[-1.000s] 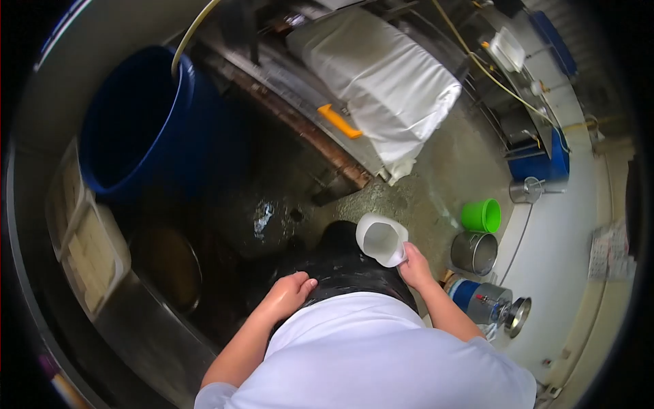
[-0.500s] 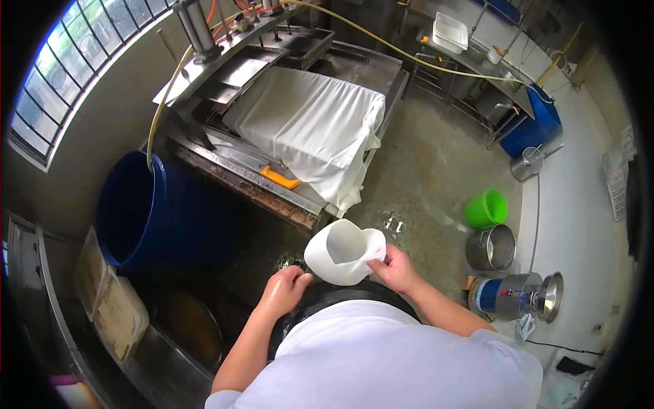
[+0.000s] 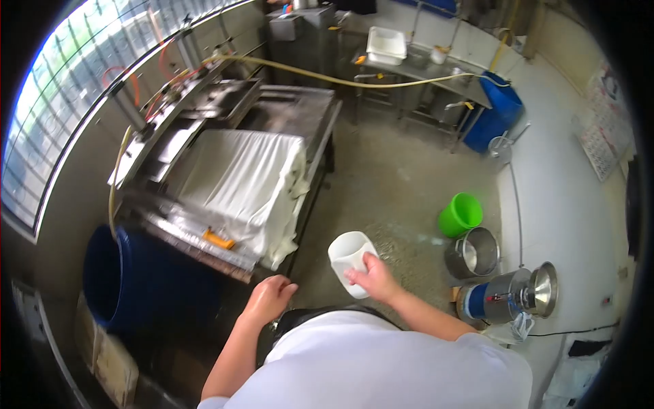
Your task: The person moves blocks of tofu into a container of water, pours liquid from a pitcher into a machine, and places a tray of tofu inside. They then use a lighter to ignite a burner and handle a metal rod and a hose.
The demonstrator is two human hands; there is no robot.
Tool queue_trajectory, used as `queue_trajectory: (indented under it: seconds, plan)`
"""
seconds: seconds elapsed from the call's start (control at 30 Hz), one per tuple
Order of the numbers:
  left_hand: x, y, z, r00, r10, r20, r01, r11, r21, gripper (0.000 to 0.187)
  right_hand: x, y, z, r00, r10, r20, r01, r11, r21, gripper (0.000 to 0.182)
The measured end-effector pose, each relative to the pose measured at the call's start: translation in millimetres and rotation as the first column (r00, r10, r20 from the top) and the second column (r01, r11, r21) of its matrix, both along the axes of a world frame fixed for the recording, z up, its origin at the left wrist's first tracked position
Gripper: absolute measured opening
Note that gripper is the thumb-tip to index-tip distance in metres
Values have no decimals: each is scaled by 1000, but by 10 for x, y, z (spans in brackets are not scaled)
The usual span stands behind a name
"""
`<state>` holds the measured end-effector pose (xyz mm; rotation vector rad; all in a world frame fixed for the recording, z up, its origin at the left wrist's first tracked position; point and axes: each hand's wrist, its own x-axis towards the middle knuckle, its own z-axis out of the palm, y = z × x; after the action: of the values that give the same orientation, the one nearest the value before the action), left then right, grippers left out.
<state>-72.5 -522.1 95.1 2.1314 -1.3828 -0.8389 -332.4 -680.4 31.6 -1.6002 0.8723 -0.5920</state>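
Fingers of my right hand [image 3: 375,278] pinch the white jug [image 3: 343,258], which I see just below frame centre; left hand [image 3: 268,298] loosely curled, lower left of centre. White cloth [image 3: 238,170] upper left.

— Where is daylight admitted?
— Through the barred window [image 3: 61,102], washed out at upper left; the blue barrel [image 3: 160,279] is shadowed.
— And sharpness?
— Softened by blur; straight lines are bowed, corners blackened.

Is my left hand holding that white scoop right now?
No, the white scoop is in your right hand; your left hand is apart from it.
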Motion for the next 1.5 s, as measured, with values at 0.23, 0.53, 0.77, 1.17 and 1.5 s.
queue_trajectory:
  seconds: [0.23, 0.53, 0.77, 1.17, 1.5]
  plan:
    - [314, -763, -126, 973, 141, 182, -80, 949, -306, 30, 69, -667, 396, 998, -50, -22, 49, 998, -47, 38]
    - [1147, -2884, -480, 888, 271, 372, -38, 848, -529, 37, 609, -1842, 510, 990, -93, 109, 71, 978, 195, 28]
    - [1644, -3578, -761, 990, 26, 141, -9, 993, -118, 15, 1093, -2759, 845, 965, -90, -247, 54, 987, -150, 32]
    - [1404, -3683, 321, 964, 233, 128, -92, 744, -662, 44, 2707, -3671, 1080, 905, 254, 342, -142, 937, -321, 37]
    - [1783, -2615, 951, -110, 906, 408, -225, 377, -899, 29, 3689, -3721, 1669, 191, 976, 108, -614, 205, -762, 56]
